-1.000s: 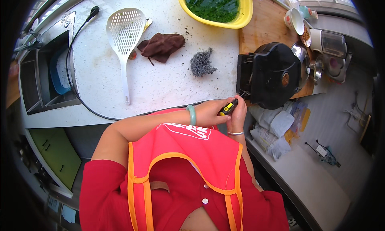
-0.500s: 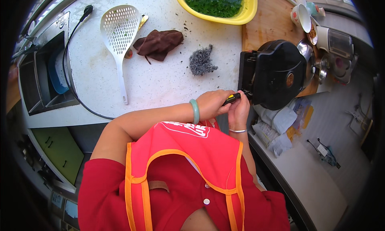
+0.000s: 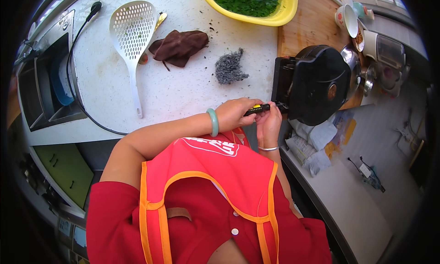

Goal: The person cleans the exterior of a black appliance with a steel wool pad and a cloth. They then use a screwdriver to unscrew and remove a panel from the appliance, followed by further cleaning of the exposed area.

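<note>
Gripped in my left hand (image 3: 233, 112) is a black and yellow screwdriver-like tool (image 3: 256, 109), held level near the counter's front edge. My right hand (image 3: 268, 122) is closed around the tool's right end, beside the hinge side of a black electric griddle (image 3: 321, 85). What exactly the tip touches is too small to make out. A grey scouring pad (image 3: 229, 68) lies above my hands, with a brown cloth (image 3: 178, 47) and a white perforated skimmer (image 3: 130, 30) further left on the white counter (image 3: 183, 85).
A yellow basin of greens in water (image 3: 286, 9) stands at the back on a wooden board (image 3: 302, 30). Bowls (image 3: 346, 21) and metal pots are at the right. A sink (image 3: 43, 80) and black power cord (image 3: 73, 92) are left. Plastic bags (image 3: 316, 140) lie below right.
My hands and the tool have shifted a little up, and in the last half second slightly left, staying by the griddle's side. The counter items sit slightly further left in the picture.
</note>
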{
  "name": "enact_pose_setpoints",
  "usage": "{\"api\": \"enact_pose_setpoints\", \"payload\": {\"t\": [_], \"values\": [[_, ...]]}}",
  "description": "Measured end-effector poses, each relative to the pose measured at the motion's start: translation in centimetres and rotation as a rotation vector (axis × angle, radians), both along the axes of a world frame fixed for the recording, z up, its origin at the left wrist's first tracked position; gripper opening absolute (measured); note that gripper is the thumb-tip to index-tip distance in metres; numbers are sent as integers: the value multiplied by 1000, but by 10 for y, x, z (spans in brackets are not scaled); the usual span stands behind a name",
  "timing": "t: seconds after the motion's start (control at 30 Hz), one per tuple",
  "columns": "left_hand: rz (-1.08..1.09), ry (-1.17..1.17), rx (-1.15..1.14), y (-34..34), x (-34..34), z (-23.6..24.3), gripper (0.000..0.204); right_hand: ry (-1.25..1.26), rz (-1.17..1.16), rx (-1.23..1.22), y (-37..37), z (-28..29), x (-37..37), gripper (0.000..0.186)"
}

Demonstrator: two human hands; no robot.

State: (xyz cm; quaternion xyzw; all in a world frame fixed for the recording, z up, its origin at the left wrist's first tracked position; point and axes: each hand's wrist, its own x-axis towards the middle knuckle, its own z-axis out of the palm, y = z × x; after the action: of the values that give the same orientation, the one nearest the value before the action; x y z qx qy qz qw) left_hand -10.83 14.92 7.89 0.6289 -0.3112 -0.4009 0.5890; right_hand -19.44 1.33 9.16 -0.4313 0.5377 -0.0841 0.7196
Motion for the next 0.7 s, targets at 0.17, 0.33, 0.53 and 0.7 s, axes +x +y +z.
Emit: {"api": "enact_pose_setpoints", "payload": {"t": [0.17,0.33,0.53,0.7], "values": [[74,-5,-86,-8,-5,-25,45,-4,27,13,-5,-6,3,18],[-43,-168,104,-8,2,-11,44,-66,25,130,-18,-20,-4,18],[34,-10,-76,-1,4,-24,43,9,27,-8,1,-5,5,19],[-8,339,-95,-7,-2,-37,42,26,64,-54,-2,-10,2,20]]}}
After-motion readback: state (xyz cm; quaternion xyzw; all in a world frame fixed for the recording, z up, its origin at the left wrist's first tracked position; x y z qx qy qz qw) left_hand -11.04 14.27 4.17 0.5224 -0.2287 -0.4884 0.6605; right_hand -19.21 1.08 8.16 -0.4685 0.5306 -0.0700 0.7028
